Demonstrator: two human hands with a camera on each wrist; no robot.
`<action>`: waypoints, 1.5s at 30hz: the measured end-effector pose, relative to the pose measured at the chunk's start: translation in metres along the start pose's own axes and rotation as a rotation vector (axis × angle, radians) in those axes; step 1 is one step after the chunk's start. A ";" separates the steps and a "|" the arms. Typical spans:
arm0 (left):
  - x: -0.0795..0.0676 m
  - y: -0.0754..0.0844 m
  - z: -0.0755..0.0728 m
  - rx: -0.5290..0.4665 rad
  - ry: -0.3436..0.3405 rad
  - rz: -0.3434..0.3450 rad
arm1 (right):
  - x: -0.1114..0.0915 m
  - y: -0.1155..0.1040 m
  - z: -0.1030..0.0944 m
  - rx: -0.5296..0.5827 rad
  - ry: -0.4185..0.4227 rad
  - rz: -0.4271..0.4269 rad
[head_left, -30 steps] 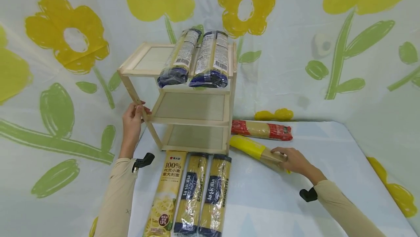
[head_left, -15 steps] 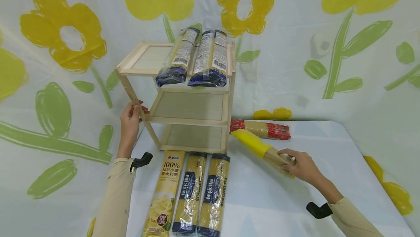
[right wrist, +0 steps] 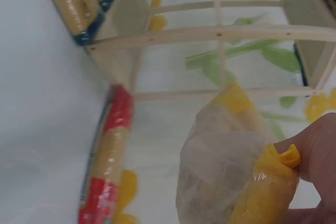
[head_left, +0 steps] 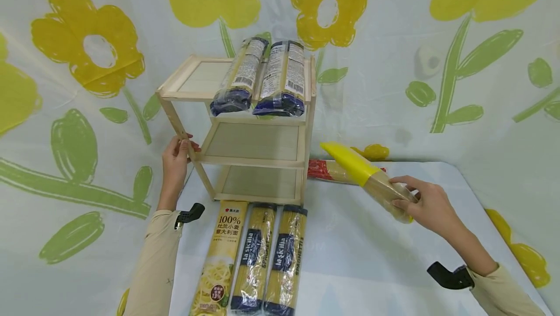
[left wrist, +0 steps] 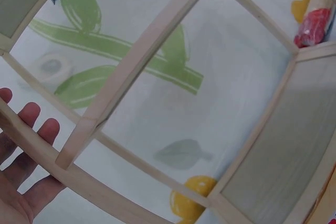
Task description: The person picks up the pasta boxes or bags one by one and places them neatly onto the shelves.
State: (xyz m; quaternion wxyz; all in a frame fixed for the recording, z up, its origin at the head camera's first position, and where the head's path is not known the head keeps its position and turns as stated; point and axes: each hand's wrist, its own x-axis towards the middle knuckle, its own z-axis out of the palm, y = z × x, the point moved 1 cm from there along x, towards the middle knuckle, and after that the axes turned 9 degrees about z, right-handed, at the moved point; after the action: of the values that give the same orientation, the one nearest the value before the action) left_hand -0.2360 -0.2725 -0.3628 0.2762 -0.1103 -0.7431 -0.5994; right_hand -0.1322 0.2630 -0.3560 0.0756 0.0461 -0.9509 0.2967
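Note:
My left hand grips the front left post of a wooden three-tier shelf rack, its fingers curled round the wood, as the left wrist view also shows. On the right, my right hand holds a yellow-and-clear pasta packet by its near end. The packet is raised above the table, its yellow end tilted up toward the rack. In the right wrist view the packet's crinkled clear wrap sits between thumb and fingers. Two blue-ended pasta packets lie on the rack's top tier.
Behind the held packet, a red-ended pasta packet lies beside the rack. In front of the rack stand out a yellow noodle packet and two spaghetti packets, side by side on the pale table. A flower-print cloth hangs behind.
My right hand has lifted the yellow packet off the table and drawn it right and nearer, its yellow end tipping upward. The left hand stays on the post.

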 end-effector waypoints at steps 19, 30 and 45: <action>0.000 0.002 -0.001 0.004 0.007 0.005 | 0.033 -0.069 -0.078 0.010 0.164 0.073; 0.001 -0.001 -0.004 0.006 0.014 -0.005 | 0.058 -0.131 -0.115 0.069 0.255 0.025; 0.000 0.002 -0.001 -0.014 0.000 0.002 | 0.094 -0.215 -0.125 0.051 0.197 -0.014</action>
State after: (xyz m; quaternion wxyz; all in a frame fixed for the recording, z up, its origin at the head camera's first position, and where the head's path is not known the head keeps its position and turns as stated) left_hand -0.2346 -0.2729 -0.3608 0.2762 -0.1131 -0.7388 -0.6042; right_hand -0.1817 0.1538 -0.1185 0.1697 0.0254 -0.9306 0.3234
